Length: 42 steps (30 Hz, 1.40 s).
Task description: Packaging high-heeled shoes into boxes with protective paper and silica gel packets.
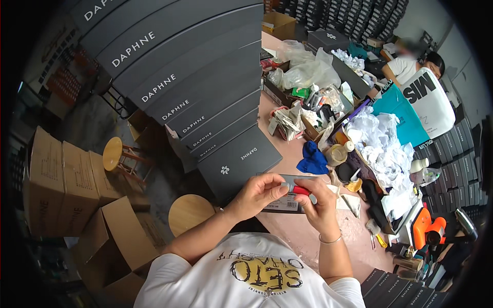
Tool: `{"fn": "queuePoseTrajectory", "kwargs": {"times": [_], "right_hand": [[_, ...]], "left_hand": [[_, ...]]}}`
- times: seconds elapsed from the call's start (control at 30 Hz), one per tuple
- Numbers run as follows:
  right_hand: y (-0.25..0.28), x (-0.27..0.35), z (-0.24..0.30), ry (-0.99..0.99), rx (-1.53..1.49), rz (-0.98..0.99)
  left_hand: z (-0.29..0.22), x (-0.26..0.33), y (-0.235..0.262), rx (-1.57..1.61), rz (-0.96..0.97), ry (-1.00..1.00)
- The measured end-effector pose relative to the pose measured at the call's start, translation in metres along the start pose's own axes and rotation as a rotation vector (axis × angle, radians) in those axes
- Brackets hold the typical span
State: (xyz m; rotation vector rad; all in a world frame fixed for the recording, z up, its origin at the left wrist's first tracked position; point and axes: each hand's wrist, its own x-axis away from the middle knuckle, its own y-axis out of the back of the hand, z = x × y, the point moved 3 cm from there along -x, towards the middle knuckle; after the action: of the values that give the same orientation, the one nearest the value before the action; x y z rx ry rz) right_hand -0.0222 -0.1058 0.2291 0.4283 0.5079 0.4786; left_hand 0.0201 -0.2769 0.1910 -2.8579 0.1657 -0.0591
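Both my hands meet over a dark grey shoebox [277, 205] with a white label on its near side. My left hand [262, 195] is closed, its thumb and fingers pinching the pale, clear-looking end of a small red piece [301, 190]. My right hand [321, 203] grips the red end between thumb and fingers. The kind of piece is too small to make out. Just beyond my left hand sits another closed dark grey shoebox [239, 159], in front of a tall stack of similar boxes [179, 66].
Right of my hands, the pink tabletop [328, 238] holds a blue cloth [314, 159], a jar [336, 155], crumpled white paper [380, 143] and an orange tool [429, 226]. Wooden stools [191, 215] and open cartons [123, 236] stand left. Another person [405, 66] sits at far right.
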Motion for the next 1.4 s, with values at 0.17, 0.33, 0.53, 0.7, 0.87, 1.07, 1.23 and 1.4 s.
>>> {"fn": "queuePoseTrajectory", "kwargs": {"times": [0.17,0.33,0.53,0.7,0.87,1.07,1.23,1.4], "right_hand": [[-0.011,0.02,-0.007,-0.319,-0.57,-0.242],[-0.016,0.018,-0.002,-0.252,-0.045,0.031],[-0.034,0.014,0.002,-0.199,0.097,0.044],[-0.043,0.004,-0.002,-0.147,0.154,0.101],[-0.049,-0.002,0.002,-0.08,0.257,0.198],[-0.043,0.005,-0.01,-0.183,0.126,0.058],[-0.022,0.003,-0.012,-0.295,-0.088,-0.09],[-0.028,0.005,-0.01,-0.338,-0.052,0.015]], "left_hand": [[0.001,0.005,0.013,0.032,-0.112,-0.129],[0.019,0.011,0.033,-0.767,-0.247,-0.54],[0.05,0.015,0.037,-0.862,-0.385,-0.55],[0.054,0.018,0.036,-0.872,-0.382,-0.547],[0.051,0.016,0.036,-0.873,-0.374,-0.544],[0.052,0.015,0.037,-0.859,-0.377,-0.544],[0.051,0.014,0.038,-0.85,-0.368,-0.536],[0.049,0.012,0.038,-0.848,-0.368,-0.528]]}}
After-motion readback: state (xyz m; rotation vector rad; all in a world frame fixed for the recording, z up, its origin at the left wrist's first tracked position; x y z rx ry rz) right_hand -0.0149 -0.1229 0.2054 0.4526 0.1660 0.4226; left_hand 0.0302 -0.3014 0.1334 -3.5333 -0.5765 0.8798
